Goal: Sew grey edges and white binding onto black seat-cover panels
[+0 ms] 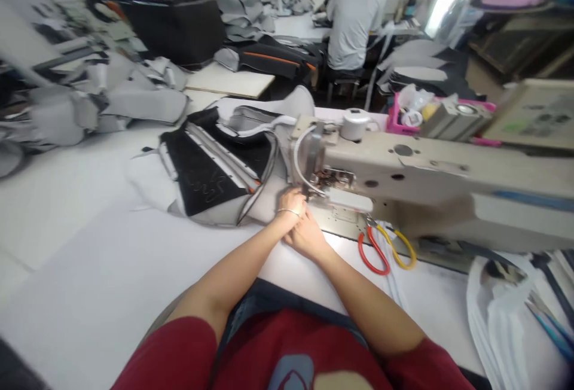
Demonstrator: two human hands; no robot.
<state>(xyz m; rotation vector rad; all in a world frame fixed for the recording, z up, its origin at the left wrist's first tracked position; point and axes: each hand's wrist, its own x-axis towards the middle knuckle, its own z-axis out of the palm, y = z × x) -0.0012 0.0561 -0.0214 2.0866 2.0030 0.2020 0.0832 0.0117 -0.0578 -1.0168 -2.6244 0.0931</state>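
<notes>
At the sewing machine (359, 168), my left hand (292, 201) is closed on the edge of a grey and black fabric cover (206, 174), right beside the needle area. My right hand (308, 235) sits just below and against it, fingers curled in at the near edge of the same cover; its fingertips are partly hidden. The cover spreads out to the left of the machine, with pale strips across its black panel and chalk-like marks on it. A white thread spool (355, 124) stands on top of the machine.
Scissors with one red and one yellow handle (373, 252) lie right of my hands. White strips (497, 312) hang at the far right. A pink basket (393, 116) stands behind the machine. Grey fabric pieces (143, 100) pile up at the left. A person (356, 19) sits further back.
</notes>
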